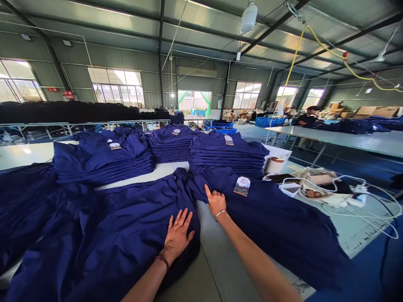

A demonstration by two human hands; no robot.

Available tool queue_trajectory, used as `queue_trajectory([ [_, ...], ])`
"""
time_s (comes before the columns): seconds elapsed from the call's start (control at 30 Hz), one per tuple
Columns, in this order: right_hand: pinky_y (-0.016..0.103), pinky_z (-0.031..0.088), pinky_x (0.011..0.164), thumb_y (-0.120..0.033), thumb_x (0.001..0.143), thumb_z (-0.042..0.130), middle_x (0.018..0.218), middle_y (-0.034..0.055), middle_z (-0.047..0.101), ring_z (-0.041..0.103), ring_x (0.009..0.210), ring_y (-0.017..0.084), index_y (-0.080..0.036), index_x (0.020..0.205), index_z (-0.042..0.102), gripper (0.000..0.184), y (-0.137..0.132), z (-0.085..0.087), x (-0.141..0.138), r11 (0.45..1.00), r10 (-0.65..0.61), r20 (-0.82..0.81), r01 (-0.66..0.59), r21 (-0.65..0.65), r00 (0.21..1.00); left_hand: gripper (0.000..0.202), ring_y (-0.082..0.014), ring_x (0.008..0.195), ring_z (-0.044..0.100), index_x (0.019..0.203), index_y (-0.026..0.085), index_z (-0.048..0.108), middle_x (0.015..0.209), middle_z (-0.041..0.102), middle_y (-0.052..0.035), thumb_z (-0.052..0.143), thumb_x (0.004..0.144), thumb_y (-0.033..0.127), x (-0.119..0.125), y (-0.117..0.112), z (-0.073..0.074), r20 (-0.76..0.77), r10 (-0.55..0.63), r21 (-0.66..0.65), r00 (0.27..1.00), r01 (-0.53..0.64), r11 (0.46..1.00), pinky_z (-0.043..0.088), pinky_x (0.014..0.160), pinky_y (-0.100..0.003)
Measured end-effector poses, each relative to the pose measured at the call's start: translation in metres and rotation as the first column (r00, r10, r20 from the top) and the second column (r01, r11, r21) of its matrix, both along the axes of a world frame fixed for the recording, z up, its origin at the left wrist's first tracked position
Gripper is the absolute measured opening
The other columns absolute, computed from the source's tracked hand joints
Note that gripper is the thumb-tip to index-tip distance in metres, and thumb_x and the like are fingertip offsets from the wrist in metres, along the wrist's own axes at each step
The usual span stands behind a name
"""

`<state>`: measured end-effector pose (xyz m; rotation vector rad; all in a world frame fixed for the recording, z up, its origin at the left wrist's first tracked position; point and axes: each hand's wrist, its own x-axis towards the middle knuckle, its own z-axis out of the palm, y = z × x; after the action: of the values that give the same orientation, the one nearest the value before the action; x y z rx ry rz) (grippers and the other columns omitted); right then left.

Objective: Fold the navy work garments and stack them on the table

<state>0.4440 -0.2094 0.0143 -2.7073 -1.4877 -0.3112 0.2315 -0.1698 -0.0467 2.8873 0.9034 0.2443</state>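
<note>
My left hand (178,233) lies flat with fingers spread on a loose navy blue garment (103,235) spread across the grey table (217,260). My right hand (215,201) reaches forward, index finger extended, touching the edge of another navy garment (277,222) that carries a paper hang tag (242,186). Neither hand holds anything. Behind them stand three stacks of folded navy garments (226,155), each topped with a tag.
White cables, a power strip and small items (333,188) lie at the table's right end beside a white container (277,164). A second long table (346,140) runs on the right, with a person (307,119) beyond it. Dark garment piles line the far left.
</note>
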Motion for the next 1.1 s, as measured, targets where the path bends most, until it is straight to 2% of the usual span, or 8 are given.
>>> queue_trajectory([
  [0.1, 0.038, 0.043, 0.091, -0.026, 0.083, 0.065, 0.115, 0.0178, 0.065, 0.063, 0.105, 0.029, -0.023, 0.152, 0.032, 0.077, 0.004, 0.008, 0.014, 1.000, 0.004, -0.037, -0.003, 0.010, 0.999, 0.067, -0.0253, 0.151, 0.020, 0.158, 0.030, 0.016, 0.165, 0.019, -0.0012, 0.039, 0.095, 0.038, 0.001, 0.002, -0.006, 0.014, -0.005, -0.002, 1.000, 0.005, 1.000, 0.020, 0.121, -0.055],
  [0.27, 0.028, 0.044, 0.078, -0.031, 0.088, 0.059, 0.107, 0.0109, 0.069, 0.067, 0.092, 0.021, -0.022, 0.143, 0.040, 0.059, 0.016, 0.019, 0.033, 0.998, -0.034, -0.116, 0.039, 0.045, 0.993, 0.068, -0.0257, 0.151, 0.016, 0.158, 0.031, 0.014, 0.165, 0.016, -0.0003, 0.037, 0.096, 0.042, 0.003, 0.005, -0.011, 0.021, -0.010, -0.017, 1.000, 0.010, 1.000, 0.018, 0.121, -0.055],
  [0.4, 0.027, 0.045, 0.075, -0.030, 0.089, 0.054, 0.107, 0.0102, 0.070, 0.067, 0.092, 0.022, -0.019, 0.141, 0.042, 0.054, 0.017, 0.015, 0.026, 0.995, -0.005, -0.130, 0.018, 0.101, 0.992, 0.068, -0.0264, 0.151, 0.017, 0.158, 0.031, 0.015, 0.165, 0.017, -0.0004, 0.038, 0.095, 0.042, 0.003, 0.004, -0.008, 0.028, -0.009, -0.035, 1.000, 0.010, 0.999, 0.018, 0.121, -0.056],
  [0.5, 0.029, 0.047, 0.080, -0.030, 0.088, 0.052, 0.112, 0.0112, 0.070, 0.067, 0.096, 0.025, -0.018, 0.141, 0.042, 0.055, 0.010, 0.003, 0.005, 0.988, 0.083, -0.110, -0.067, 0.140, 0.990, 0.067, -0.0268, 0.151, 0.019, 0.158, 0.030, 0.017, 0.164, 0.019, -0.0011, 0.038, 0.095, 0.042, 0.003, 0.002, -0.008, 0.044, -0.006, -0.021, 0.999, 0.006, 1.000, 0.018, 0.121, -0.055],
  [0.63, 0.030, 0.045, 0.094, -0.030, 0.083, 0.059, 0.119, 0.0087, 0.069, 0.064, 0.105, 0.025, -0.022, 0.141, 0.047, 0.059, 0.009, -0.014, -0.024, 0.946, 0.303, -0.077, -0.290, 0.148, 0.950, 0.065, -0.0285, 0.148, 0.027, 0.157, 0.027, 0.024, 0.161, 0.030, -0.0055, 0.038, 0.095, 0.040, 0.001, -0.001, -0.011, 0.047, 0.039, 0.006, 0.998, -0.039, 0.999, 0.019, 0.121, -0.055],
  [0.8, 0.032, 0.042, 0.101, -0.033, 0.080, 0.065, 0.124, 0.0088, 0.067, 0.062, 0.109, 0.023, -0.024, 0.141, 0.049, 0.064, 0.040, -0.011, -0.022, 0.860, 0.503, -0.055, -0.494, 0.127, 0.863, 0.066, -0.0303, 0.148, 0.027, 0.157, 0.025, 0.024, 0.160, 0.032, -0.0070, 0.038, 0.095, 0.041, -0.007, 0.001, -0.014, 0.011, 0.112, 0.012, 0.994, -0.112, 0.994, 0.020, 0.120, -0.056],
  [0.97, 0.037, 0.040, 0.103, -0.034, 0.085, 0.059, 0.124, 0.0148, 0.065, 0.060, 0.111, 0.025, -0.018, 0.145, 0.045, 0.064, 0.066, -0.002, -0.003, 0.855, 0.512, -0.039, -0.505, 0.116, 0.858, 0.067, -0.0280, 0.150, 0.019, 0.158, 0.030, 0.018, 0.164, 0.022, -0.0021, 0.038, 0.094, 0.040, -0.013, 0.002, -0.011, -0.013, 0.064, -0.007, 0.998, -0.064, 0.998, 0.018, 0.120, -0.057],
  [1.1, 0.040, 0.039, 0.103, -0.034, 0.085, 0.059, 0.126, 0.0154, 0.063, 0.059, 0.115, 0.027, -0.022, 0.149, 0.039, 0.068, 0.058, -0.005, -0.015, 0.880, 0.471, -0.036, -0.467, 0.087, 0.881, 0.068, -0.0285, 0.150, 0.020, 0.158, 0.029, 0.019, 0.164, 0.023, -0.0029, 0.038, 0.094, 0.040, -0.012, 0.000, -0.007, -0.020, 0.075, -0.004, 0.997, -0.075, 0.997, 0.017, 0.120, -0.057],
])
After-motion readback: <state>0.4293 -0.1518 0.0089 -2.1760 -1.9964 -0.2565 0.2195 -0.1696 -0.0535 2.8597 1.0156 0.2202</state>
